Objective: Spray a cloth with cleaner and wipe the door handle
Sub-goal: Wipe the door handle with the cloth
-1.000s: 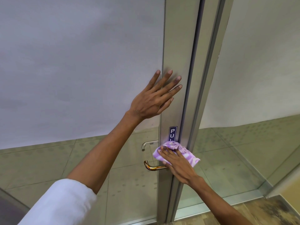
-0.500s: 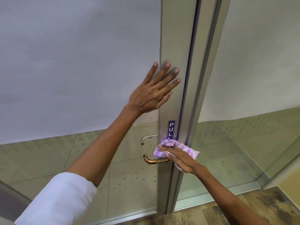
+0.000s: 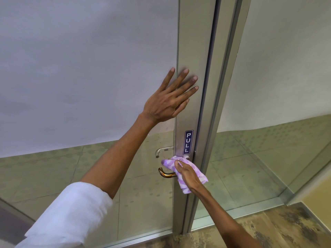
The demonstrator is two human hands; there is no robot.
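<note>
1. right hand (image 3: 188, 173), grip pinching the purple cloth (image 3: 186, 173), is pressing it over the door handle (image 3: 167, 173) at the frame end.
2. left hand (image 3: 166, 102), fingers spread, is bracing flat on the door frame (image 3: 195, 51).
3. spraying is judged done; wiping is under way, the free end remaining.
4. handle's long axis is lying horizontal, tip pointing left.

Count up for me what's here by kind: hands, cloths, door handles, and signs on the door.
Hands: 2, the left hand flat on the door frame, the right hand pressing the cloth.
Cloths: 1, the purple and white cloth.
Door handles: 2, a brass handle on this side and a silver handle seen through the glass.
Signs: 1, the blue PULL sign.
Total: 6.
</note>
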